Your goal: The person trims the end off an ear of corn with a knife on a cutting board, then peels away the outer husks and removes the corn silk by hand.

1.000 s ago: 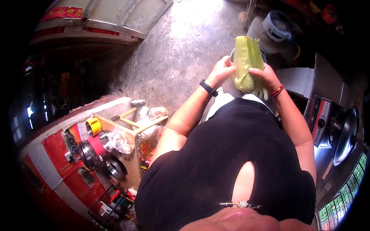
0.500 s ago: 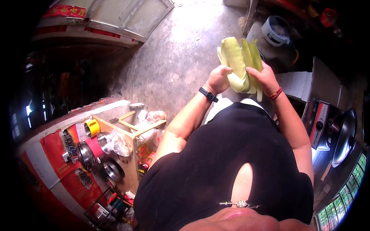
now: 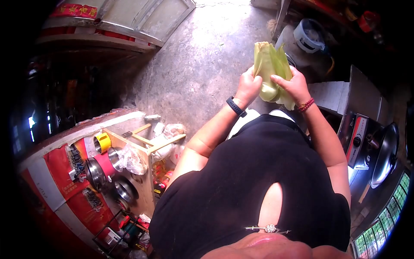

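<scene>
Grey concrete floor is brightly lit toward twelve o'clock. Near one o'clock, a pale-green ear of corn in loose husk leaves is held between both hands, its brownish end turned toward twelve. Its nine-o'clock side is grasped by the fingers of the left hand (a black watch is worn there); its three-o'clock leaves are gripped by the right hand. Toward three, a shiny round metal pan is seen; toward nine, a yellow mug.

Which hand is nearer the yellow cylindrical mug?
Left. Your left hand is ahead and right of the mug; your right hand is farther right, across the pale-green leafy corn.
</scene>
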A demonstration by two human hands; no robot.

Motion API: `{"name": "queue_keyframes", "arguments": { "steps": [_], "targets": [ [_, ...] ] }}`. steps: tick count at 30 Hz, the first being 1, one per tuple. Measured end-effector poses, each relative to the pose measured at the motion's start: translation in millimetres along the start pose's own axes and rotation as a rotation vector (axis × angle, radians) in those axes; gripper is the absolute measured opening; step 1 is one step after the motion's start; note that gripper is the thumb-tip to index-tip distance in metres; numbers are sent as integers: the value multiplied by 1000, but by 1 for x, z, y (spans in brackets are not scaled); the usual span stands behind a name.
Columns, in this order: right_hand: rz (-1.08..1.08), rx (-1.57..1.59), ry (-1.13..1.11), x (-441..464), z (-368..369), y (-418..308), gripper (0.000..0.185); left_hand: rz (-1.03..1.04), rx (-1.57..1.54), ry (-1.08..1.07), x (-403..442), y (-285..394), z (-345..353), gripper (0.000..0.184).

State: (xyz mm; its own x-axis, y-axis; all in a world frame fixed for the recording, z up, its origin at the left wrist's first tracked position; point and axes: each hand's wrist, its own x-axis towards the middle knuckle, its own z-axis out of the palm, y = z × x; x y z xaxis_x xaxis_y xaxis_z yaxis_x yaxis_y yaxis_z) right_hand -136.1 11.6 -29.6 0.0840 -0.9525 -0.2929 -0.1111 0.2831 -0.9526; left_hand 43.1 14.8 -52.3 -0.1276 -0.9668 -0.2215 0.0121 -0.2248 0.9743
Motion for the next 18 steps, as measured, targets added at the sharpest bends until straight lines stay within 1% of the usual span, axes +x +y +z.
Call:
{"name": "queue_keyframes", "arguments": {
  "steps": [3, 6, 7, 10, 13, 15, 18],
  "targets": [
    [-4, 17, 22, -1, 3, -3, 43, -3, -109, 49, 1, -1, -2, 30],
    [31, 207, 70, -2, 8, 0, 42, -158, -352, 64, 5, -1, -12, 26],
    [25, 207, 74, -2, 9, 0, 42, -139, -425, 32, 6, -4, -16, 28],
    [11, 204, 76, -3, 10, -1, 41, -249, -700, -24, 9, -9, -19, 31],
    [2, 212, 43, -2, 10, 0, 41, -316, -919, -155, 11, -11, -23, 34],
    [-6, 238, -6, -1, 9, 2, 42, -335, -927, -198, 10, -9, -24, 35],
    [137, 383, -114, -1, 6, -5, 47, -342, -916, -270, 6, 0, -26, 38]
  ]
}}
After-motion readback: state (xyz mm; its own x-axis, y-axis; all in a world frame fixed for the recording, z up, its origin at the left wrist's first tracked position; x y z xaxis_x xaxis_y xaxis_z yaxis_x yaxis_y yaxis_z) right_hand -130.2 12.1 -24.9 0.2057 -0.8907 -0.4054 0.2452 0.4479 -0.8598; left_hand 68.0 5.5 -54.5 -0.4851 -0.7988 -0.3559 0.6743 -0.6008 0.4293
